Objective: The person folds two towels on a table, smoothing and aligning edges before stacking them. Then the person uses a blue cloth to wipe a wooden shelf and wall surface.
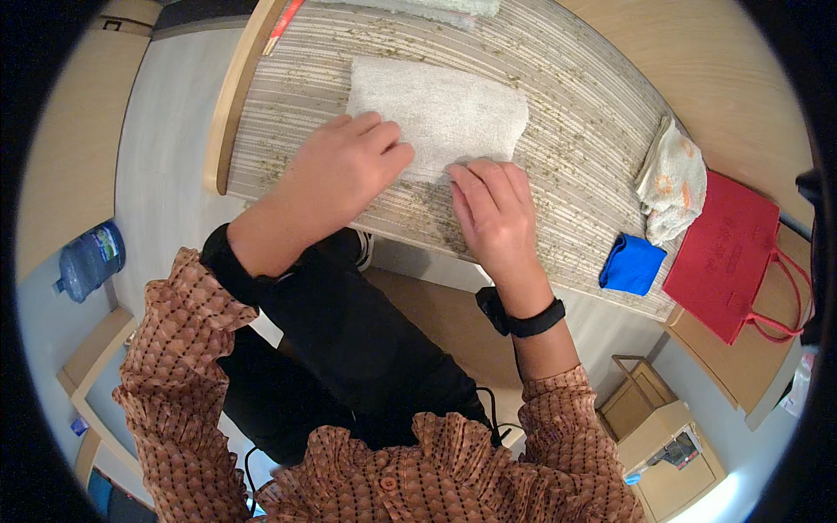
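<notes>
A white woven cloth [451, 114] lies flat, roughly rectangular, on a striped, flower-patterned cover [575, 176] in front of me. My left hand [353, 157] is at the cloth's near left corner, its fingers curled over the edge and hiding that corner. At the near right edge, my right hand [494, 202] pinches the cloth between thumb and fingers. A folded blue cloth [632, 265] rests to the right of my right hand. Beyond it lies a crumpled off-white cloth [673, 180] with orange marks.
A red bag [726, 255] with handles lies at the right. A wooden edge board [239, 98] borders the cover's left side. Chopsticks in a red wrapper [282, 27] and pale folded material [431, 8] lie at the far side. A blue water jug [91, 261] stands left.
</notes>
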Demonstrator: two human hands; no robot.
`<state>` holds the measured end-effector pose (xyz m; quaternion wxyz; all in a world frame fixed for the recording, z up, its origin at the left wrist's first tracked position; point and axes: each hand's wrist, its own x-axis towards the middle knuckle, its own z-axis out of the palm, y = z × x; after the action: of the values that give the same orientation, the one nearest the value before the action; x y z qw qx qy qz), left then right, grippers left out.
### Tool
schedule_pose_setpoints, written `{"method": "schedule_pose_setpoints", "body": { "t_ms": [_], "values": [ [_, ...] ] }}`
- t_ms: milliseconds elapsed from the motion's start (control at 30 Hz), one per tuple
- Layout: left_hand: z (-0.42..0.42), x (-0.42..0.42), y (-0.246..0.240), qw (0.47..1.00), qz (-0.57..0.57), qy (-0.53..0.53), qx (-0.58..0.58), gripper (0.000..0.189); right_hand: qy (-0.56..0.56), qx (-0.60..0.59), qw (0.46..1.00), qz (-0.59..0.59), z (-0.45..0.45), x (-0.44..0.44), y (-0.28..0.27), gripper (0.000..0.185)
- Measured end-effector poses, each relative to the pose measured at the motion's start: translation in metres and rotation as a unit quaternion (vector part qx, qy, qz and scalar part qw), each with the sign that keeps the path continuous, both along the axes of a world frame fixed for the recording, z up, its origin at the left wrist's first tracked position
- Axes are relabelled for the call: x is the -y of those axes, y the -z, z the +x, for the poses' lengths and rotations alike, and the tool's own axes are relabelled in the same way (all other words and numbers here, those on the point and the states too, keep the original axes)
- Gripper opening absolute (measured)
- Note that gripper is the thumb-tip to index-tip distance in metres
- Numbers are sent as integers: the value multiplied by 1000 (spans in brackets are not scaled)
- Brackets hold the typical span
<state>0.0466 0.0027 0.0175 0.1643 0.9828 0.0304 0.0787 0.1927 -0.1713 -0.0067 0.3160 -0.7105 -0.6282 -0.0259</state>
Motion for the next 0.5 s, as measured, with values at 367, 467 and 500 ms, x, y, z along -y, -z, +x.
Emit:
{"method": "schedule_pose_setpoints", "body": {
  "t_ms": [367,467,500],
  "values": [
    [14,14,18,998,49,26,41,11,-30,35,999,-7,0,-9,7,24],
    [8,7,17,997,81,9,14,9,-36,24,999,5,0,-7,9,25],
    [5,3,16,996,93,-2,4,9,-37,24,999,10,1,-6,10,25]
  ]
}}
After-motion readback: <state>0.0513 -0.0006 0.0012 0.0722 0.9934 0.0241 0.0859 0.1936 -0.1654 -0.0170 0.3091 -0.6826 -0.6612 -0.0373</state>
